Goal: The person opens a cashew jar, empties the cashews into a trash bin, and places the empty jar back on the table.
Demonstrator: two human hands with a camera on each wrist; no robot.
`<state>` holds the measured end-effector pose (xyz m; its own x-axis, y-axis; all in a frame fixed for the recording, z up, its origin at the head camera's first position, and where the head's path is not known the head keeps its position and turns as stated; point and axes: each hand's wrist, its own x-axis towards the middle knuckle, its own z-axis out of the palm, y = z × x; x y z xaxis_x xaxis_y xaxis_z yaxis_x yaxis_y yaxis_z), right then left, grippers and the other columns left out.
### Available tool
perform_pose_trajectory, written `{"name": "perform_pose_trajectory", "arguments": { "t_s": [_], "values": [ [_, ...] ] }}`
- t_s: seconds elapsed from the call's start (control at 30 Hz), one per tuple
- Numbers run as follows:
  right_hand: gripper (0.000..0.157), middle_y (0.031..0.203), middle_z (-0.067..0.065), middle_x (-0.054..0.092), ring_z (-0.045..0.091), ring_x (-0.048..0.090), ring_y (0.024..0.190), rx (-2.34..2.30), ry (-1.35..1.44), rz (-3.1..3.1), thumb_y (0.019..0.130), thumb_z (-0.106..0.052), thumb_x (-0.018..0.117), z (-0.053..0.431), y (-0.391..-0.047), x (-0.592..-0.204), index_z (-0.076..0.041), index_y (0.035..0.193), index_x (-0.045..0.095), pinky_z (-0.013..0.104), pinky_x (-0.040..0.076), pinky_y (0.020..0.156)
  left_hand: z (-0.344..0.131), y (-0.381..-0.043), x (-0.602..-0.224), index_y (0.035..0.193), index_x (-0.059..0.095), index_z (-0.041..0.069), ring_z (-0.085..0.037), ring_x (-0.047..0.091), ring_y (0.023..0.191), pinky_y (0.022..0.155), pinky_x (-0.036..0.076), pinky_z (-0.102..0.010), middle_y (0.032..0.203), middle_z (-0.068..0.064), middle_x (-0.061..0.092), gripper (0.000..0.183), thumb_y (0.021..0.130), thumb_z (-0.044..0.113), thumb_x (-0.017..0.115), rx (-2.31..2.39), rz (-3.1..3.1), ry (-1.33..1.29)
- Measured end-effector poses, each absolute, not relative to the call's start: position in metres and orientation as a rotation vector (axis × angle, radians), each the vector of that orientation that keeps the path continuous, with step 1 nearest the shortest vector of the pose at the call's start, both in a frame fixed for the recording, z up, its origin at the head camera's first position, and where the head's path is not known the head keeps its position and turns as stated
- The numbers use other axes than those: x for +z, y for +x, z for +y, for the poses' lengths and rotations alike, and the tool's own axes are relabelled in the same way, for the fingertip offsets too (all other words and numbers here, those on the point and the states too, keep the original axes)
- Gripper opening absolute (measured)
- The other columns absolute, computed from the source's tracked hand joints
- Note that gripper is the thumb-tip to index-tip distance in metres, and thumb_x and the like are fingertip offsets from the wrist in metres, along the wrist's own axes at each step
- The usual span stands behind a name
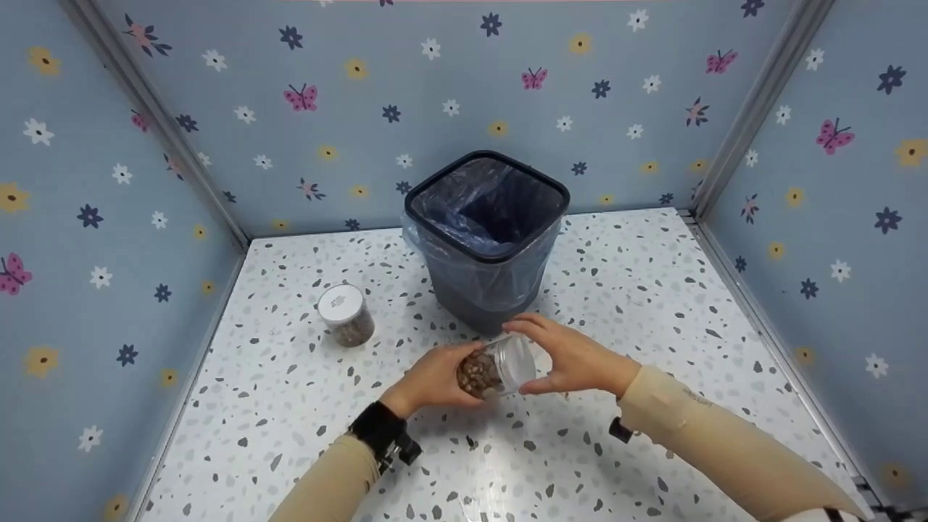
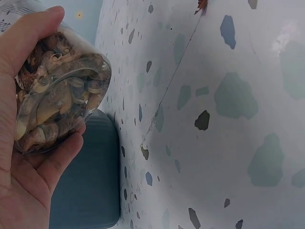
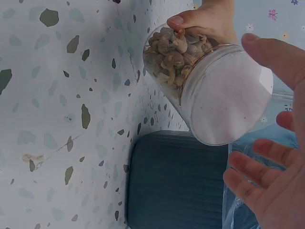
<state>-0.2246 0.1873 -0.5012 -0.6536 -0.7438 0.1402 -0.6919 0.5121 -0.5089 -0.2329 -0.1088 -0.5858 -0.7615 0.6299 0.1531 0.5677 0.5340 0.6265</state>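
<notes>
My left hand (image 1: 438, 377) grips a clear jar (image 3: 162, 71) round its body, with brown dried pieces (image 2: 52, 95) packed inside. The jar lies tilted on its side, its base toward the left palm and its round white lid (image 3: 231, 95) facing right. My right hand (image 1: 573, 355) is at the lid end, fingers spread and relaxed. In the right wrist view its thumb tip overlaps the lid's rim, while the other fingers stand apart from the lid.
A grey bin (image 1: 478, 308) lined with a blue bag (image 1: 464, 235) stands behind the hands. To the left, a second jar (image 1: 353, 328) with a white lid stands upright. Flowered panels (image 1: 464, 94) enclose the speckled table (image 1: 623, 290) at the back and both sides. Small reddish-brown bits (image 2: 202, 5) lie on it.
</notes>
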Motion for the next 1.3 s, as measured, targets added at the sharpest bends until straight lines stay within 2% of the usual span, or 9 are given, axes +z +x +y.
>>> {"name": "perform_pose_trajectory", "arguments": {
  "t_s": [0.1,0.27,0.5,0.7,0.9,1.3],
  "values": [
    [0.097,0.16,0.016,0.051,0.039,0.062,0.136,-0.945,-1.125,2.64,0.085,-0.042,0.094,0.187,-0.223,-0.502,-0.009,0.162,0.045,0.059,0.056,0.111,-0.108,-0.232,-0.585,0.152,0.06,0.013,-0.024,0.073,0.118,0.106,0.06,-0.044,0.135,-0.008,0.075,0.089,0.074,0.032,0.099,1.056,2.671,1.044],
    [0.093,0.151,0.02,0.059,0.039,0.068,0.118,-1.124,-0.901,2.62,0.087,-0.04,0.092,0.183,-0.223,-0.505,-0.004,0.16,0.047,0.06,0.059,0.1,-0.108,-0.231,-0.584,0.153,0.06,0.013,-0.023,0.073,0.119,0.107,0.06,-0.044,0.137,-0.008,0.075,0.089,0.076,0.032,0.098,1.079,2.67,1.041],
    [0.086,0.135,0.026,0.062,0.03,0.074,0.099,-1.234,-0.571,2.519,0.09,-0.04,0.089,0.179,-0.223,-0.504,-0.001,0.156,0.05,0.043,0.064,0.086,-0.107,-0.231,-0.582,0.154,0.059,0.013,-0.023,0.072,0.12,0.108,0.06,-0.043,0.137,-0.007,0.075,0.089,0.076,0.033,0.098,1.081,2.666,1.015],
    [0.076,0.124,0.023,0.067,0.023,0.072,0.088,-1.213,-0.46,2.501,0.092,-0.041,0.086,0.177,-0.223,-0.502,0.0,0.148,0.055,0.038,0.065,0.079,-0.106,-0.231,-0.58,0.153,0.06,0.018,-0.019,0.072,0.119,0.107,0.059,-0.04,0.136,-0.003,0.075,0.089,0.075,0.033,0.1,1.093,2.645,0.99],
    [0.071,0.12,0.021,0.067,0.02,0.068,0.082,-1.228,-0.396,2.469,0.092,-0.042,0.085,0.174,-0.221,-0.502,-0.001,0.142,0.057,0.034,0.063,0.073,-0.105,-0.232,-0.58,0.153,0.061,0.018,-0.018,0.072,0.117,0.107,0.059,-0.04,0.135,-0.002,0.076,0.091,0.072,0.032,0.101,1.082,2.655,0.998],
    [0.062,0.112,0.017,0.067,0.018,0.066,0.079,-1.259,-0.373,2.448,0.091,-0.039,0.087,0.17,-0.22,-0.502,-0.001,0.131,0.06,0.031,0.062,0.069,-0.106,-0.233,-0.579,0.149,0.063,0.02,-0.017,0.072,0.116,0.105,0.059,-0.039,0.133,0.0,0.076,0.087,0.072,0.036,0.101,1.098,2.643,1.013]
  ]
}}
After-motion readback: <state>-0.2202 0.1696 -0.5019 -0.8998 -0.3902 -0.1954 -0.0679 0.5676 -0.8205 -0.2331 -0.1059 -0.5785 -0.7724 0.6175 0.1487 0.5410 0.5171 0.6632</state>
